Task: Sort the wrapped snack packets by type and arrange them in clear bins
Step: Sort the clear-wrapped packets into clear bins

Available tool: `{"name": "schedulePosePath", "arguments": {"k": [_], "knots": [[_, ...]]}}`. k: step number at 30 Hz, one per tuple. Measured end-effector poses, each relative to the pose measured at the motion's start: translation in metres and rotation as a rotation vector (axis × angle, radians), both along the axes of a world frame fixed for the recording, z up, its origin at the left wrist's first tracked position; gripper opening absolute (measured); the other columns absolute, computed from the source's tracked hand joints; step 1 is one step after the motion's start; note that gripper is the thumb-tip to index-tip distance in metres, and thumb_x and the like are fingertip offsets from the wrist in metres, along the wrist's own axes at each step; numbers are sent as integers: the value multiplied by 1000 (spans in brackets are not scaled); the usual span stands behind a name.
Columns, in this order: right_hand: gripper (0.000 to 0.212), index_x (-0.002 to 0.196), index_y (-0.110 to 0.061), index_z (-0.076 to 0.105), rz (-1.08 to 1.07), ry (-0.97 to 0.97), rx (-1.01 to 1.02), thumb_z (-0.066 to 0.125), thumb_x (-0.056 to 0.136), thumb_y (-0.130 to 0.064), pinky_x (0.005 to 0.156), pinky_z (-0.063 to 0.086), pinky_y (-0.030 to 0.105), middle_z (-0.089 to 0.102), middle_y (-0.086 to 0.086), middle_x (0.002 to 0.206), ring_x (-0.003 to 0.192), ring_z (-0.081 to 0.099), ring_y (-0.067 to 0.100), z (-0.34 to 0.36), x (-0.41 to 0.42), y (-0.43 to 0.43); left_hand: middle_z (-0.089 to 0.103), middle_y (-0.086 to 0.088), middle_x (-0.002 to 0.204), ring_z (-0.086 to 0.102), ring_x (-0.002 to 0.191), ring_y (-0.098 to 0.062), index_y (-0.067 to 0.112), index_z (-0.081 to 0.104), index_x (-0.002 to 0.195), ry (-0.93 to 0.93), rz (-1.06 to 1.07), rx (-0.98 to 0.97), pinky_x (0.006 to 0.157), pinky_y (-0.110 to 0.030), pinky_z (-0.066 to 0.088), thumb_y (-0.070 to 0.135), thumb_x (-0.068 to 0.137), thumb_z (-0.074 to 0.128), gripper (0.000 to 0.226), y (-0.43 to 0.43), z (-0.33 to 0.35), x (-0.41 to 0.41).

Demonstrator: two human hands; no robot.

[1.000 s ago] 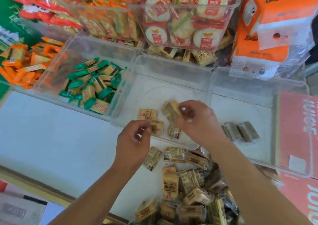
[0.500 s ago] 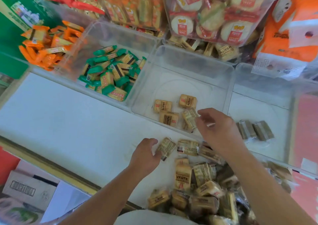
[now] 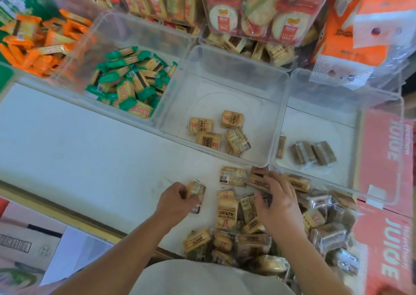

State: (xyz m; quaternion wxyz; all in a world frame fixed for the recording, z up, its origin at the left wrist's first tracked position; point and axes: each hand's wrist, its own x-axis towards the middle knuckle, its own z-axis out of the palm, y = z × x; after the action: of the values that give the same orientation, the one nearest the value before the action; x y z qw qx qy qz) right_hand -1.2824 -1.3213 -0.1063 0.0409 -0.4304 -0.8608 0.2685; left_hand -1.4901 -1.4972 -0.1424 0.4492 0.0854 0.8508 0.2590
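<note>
Left hand (image 3: 177, 203) grips a tan packet (image 3: 196, 188); right hand (image 3: 280, 204) rests on the pile (image 3: 227, 213), grip unclear. Next, likely a lift into the bin (image 3: 236, 69) just ahead.

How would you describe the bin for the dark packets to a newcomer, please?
Start at the row of clear bins on the white table. Take the rightmost bin, beside the pink juice carton. It alone holds dark packets; its neighbour holds tan ones.
</note>
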Motion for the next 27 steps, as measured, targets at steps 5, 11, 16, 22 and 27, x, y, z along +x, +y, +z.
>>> {"name": "schedulePosePath", "arguments": {"k": [5, 11, 16, 22, 27], "knots": [[43, 128, -45, 58, 107, 103, -291, 68, 95, -20, 104, 46, 19, 57, -23, 137, 127, 51, -7, 16, 3, 9, 73, 1, 94, 71, 85, -18, 22, 67, 99, -58, 172, 110, 70, -35, 62, 32, 89, 80, 20, -13, 15, 11], [20, 111, -22, 74, -91, 275, -140, 71, 93, -14, 79, 46, 2, 67, -14, 117, 96, 64, -6, 27, 30, 13, 59, -5, 137, 58, 121, -24, 16, 55, 141, 220, -154, -113, 98, -38, 51, 29, 98, 63, 46, -10, 6, 13], [20, 110, -14, 75, -103, 283, -41, 71, 91, -9, 86, 42, 1, 71, -8, 113, 106, 65, 4, 32, 38, 24, 49, -1, 152, 44, 140, -18, 16, 54, 146, 480, -524, 360, 116, -34, 39, 29, 99, 63, 50, 50, 32, 50], [16, 109, -34, 72, -237, 216, -455, 69, 95, -27, 80, 52, 13, 73, -19, 97, 91, 65, -9, 49, 43, 38, 37, -2, 161, 40, 142, -27, 17, 36, 158, 576, -900, 430, 118, -44, 38, 17, 91, 70, 75, 117, 17, 77], [16, 107, -36, 72, -285, 224, -524, 70, 94, -25, 88, 54, 24, 74, -22, 96, 93, 67, -7, 43, 53, 54, 35, -3, 151, 39, 131, -29, 22, 29, 158, 688, -973, 281, 103, -45, 45, 30, 93, 62, 73, 126, 10, 85]]}}
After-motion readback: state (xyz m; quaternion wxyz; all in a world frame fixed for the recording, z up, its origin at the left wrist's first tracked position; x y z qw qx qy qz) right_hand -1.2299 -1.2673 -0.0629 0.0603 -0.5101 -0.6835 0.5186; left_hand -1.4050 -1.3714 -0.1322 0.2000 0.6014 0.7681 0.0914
